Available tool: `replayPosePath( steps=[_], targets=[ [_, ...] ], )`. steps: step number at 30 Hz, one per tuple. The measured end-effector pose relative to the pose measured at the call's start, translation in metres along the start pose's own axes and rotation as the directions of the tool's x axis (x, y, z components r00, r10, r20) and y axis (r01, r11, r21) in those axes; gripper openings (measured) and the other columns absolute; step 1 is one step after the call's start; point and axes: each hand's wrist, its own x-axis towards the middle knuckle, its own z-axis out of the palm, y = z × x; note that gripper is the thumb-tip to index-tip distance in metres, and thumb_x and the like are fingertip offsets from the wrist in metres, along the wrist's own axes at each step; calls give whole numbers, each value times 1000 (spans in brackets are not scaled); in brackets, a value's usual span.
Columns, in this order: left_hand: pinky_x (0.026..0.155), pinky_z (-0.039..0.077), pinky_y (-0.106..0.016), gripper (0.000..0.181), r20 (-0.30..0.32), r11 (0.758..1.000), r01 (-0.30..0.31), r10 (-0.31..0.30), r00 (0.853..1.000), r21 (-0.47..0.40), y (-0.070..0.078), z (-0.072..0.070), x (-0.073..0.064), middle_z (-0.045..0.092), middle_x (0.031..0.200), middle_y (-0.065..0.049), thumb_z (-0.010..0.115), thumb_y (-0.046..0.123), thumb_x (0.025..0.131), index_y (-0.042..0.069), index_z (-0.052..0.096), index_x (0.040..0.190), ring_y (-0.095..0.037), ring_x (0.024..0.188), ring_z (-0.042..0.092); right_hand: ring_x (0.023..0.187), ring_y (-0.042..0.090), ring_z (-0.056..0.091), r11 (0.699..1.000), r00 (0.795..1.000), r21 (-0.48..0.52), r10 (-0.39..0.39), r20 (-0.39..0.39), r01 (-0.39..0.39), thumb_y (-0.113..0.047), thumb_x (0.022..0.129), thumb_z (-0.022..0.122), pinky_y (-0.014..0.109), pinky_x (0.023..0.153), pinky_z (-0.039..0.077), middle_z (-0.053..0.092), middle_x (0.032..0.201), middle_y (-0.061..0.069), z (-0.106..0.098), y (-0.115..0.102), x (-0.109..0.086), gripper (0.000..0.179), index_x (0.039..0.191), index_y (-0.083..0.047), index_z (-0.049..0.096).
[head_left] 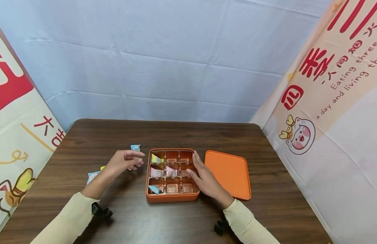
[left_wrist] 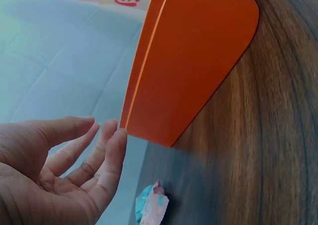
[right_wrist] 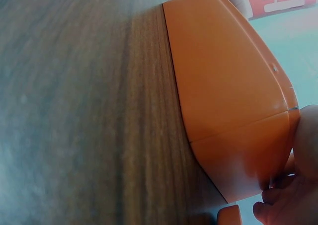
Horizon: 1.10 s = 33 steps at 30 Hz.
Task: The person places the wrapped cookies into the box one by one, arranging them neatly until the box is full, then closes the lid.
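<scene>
An orange snack box (head_left: 173, 198), divided into a three-by-three grid, sits on the table. Inside, a yellow wrapped candy (head_left: 157, 158) is at back left, pink wrapped candies (head_left: 171, 171) lie in the middle row, and a blue wrapped candy (head_left: 155, 189) is at front left. My left hand (head_left: 124, 163) hovers just left of the box, fingers loosely bent; the left wrist view shows nothing between them. At the box's right wall, my right hand (head_left: 208, 181) grips the rim, thumb over the inside and fingers outside.
The orange lid (head_left: 228, 174) lies flat right of the box. One blue candy (head_left: 135, 147) lies behind my left hand. Left of that forearm are another blue candy (head_left: 92, 176) and a partly hidden yellow one (head_left: 102, 167). Cloth hangs behind and beside the table.
</scene>
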Motion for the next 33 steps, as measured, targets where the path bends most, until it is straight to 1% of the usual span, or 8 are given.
replayPosePath(
  steps=[4,10,15,17,22,26,29,33],
  targets=[
    [80,60,-49,36,-11,1000,-14,14,1000,25,0,-5,-2,74,108,-17,68,15,99,-4,65,130,-35,100,70,152,28,20,1000,1000,0,1,-1,-1,-49,107,44,55,120,27,-4,168,-3,0,0,0,76,162,-9,11],
    [74,61,-47,34,-27,998,-42,43,999,44,1,-10,-6,71,112,-26,69,9,98,-6,65,128,-36,89,69,152,28,20,1000,1000,-4,3,-2,-3,-48,107,45,55,120,27,-3,168,-3,0,-1,-1,76,162,-9,11],
    [69,61,-43,29,-70,988,-78,88,994,135,2,-13,-8,73,104,-24,69,3,96,-6,68,123,-35,85,70,152,27,19,1000,1000,1,5,-1,-5,-49,107,45,55,120,26,-3,168,-3,0,-2,0,76,162,-10,11],
    [68,60,-38,27,-100,970,-102,127,987,221,1,-16,-8,74,98,-19,69,-1,94,-4,71,120,-32,86,70,152,27,18,1000,1000,0,4,0,-4,-49,107,45,55,120,26,-3,168,-3,-1,-1,0,76,162,-9,11],
    [65,54,-31,28,-156,888,-141,230,961,438,-1,-23,-6,75,92,-12,74,-4,88,0,74,116,-32,88,71,152,27,18,1000,1000,-3,8,0,-8,-49,107,45,54,120,26,-4,168,-4,-1,-1,0,76,162,-10,10],
    [65,57,-40,31,-168,859,-135,246,955,494,-4,-28,-3,75,100,-19,74,-5,87,0,73,117,-38,90,71,152,27,19,1000,1000,-2,11,-5,-11,-48,107,46,55,120,26,-3,168,-4,-1,-1,0,75,162,-10,11],
    [74,59,-51,31,-177,846,-117,241,954,520,-8,-31,-3,73,105,-23,75,-5,86,1,73,117,-42,95,70,152,27,19,1000,1000,-5,9,-3,-9,-48,107,46,55,120,26,-3,168,-4,-1,-1,0,75,162,-10,11],
    [84,55,-60,32,-184,821,-101,243,952,562,-10,-34,-3,68,108,-26,77,-2,86,0,73,118,-46,100,67,152,27,19,1000,1000,-4,6,1,-6,-49,107,45,54,120,27,-3,168,-4,-1,-1,0,76,162,-10,11]
  ],
)
